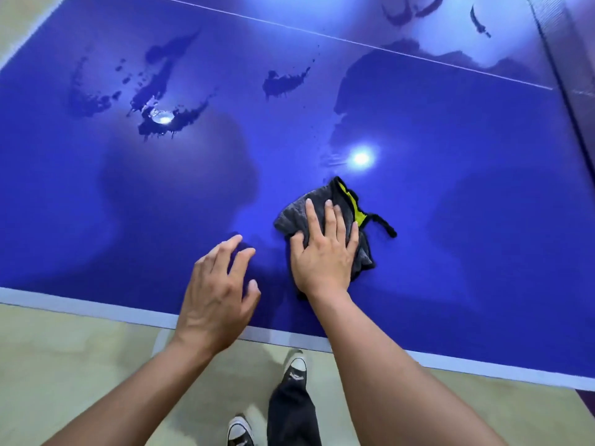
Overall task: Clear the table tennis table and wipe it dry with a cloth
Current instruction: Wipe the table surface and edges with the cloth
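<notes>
Your right grip lies flat with straight fingers, pressing down on the crumpled dark grey cloth with yellow-green trim. Your left grip holds nothing, its loosely bent fingertips touching the glossy blue table tennis counter just beside the cloth. The cloth sits near the counter's white near edge. Dark wet patches lie farther out, well apart from the cloth

cloth: partly under right hand | table: cut off top, right
</notes>
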`<move>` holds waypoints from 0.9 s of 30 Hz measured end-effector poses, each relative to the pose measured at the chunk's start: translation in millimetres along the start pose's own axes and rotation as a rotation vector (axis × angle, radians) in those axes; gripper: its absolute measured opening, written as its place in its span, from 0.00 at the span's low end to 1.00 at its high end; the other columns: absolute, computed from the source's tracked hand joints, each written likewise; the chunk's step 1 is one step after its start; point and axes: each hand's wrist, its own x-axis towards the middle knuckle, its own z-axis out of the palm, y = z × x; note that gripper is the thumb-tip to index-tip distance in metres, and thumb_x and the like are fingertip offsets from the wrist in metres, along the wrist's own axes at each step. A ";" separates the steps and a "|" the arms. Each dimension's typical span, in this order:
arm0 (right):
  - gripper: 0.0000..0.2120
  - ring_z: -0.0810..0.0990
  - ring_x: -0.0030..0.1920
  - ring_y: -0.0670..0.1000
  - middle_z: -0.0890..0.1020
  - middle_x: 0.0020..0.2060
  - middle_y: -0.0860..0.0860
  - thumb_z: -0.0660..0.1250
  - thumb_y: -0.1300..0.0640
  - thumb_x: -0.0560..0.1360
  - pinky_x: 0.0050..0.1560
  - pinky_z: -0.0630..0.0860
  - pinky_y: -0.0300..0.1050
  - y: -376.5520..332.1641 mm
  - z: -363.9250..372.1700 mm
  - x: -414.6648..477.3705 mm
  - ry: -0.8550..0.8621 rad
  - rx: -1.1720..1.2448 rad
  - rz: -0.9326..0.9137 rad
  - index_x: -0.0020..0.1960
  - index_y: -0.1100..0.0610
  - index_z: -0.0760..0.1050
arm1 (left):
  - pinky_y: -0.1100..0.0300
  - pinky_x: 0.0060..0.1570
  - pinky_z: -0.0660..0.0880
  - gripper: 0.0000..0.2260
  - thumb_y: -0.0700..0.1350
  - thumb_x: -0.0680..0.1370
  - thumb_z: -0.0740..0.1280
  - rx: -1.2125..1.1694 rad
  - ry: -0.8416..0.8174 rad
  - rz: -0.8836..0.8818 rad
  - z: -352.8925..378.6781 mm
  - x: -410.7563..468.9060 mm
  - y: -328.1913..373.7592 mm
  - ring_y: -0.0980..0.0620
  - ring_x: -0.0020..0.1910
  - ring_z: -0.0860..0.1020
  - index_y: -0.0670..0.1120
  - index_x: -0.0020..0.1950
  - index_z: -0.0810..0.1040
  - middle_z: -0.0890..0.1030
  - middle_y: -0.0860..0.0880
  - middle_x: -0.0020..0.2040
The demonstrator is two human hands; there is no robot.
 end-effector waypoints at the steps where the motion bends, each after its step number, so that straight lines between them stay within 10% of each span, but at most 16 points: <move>1: 0.30 0.50 0.82 0.50 0.56 0.82 0.50 0.52 0.43 0.80 0.80 0.41 0.60 -1.0 1.5 15.0 0.000 0.001 0.010 0.82 0.42 0.56 | 0.44 0.64 0.71 0.23 0.50 0.77 0.58 0.010 -0.003 0.010 0.8 14.0 -3.4 0.38 0.68 0.73 0.42 0.68 0.77 0.72 0.40 0.72; 13: 0.30 0.51 0.82 0.49 0.57 0.82 0.50 0.53 0.44 0.80 0.80 0.40 0.60 6.7 12.3 321.4 0.012 0.039 0.117 0.81 0.43 0.57 | 0.43 0.75 0.62 0.29 0.52 0.80 0.54 0.144 -0.001 0.072 11.3 250.5 -51.1 0.36 0.77 0.64 0.44 0.80 0.64 0.63 0.40 0.80; 27: 0.29 0.51 0.81 0.48 0.56 0.82 0.49 0.50 0.42 0.80 0.80 0.41 0.59 11.9 7.7 533.1 -0.069 -0.030 0.068 0.81 0.40 0.56 | 0.44 0.78 0.56 0.30 0.52 0.78 0.57 0.119 0.035 0.044 11.7 268.1 -65.0 0.42 0.80 0.61 0.45 0.80 0.66 0.63 0.43 0.81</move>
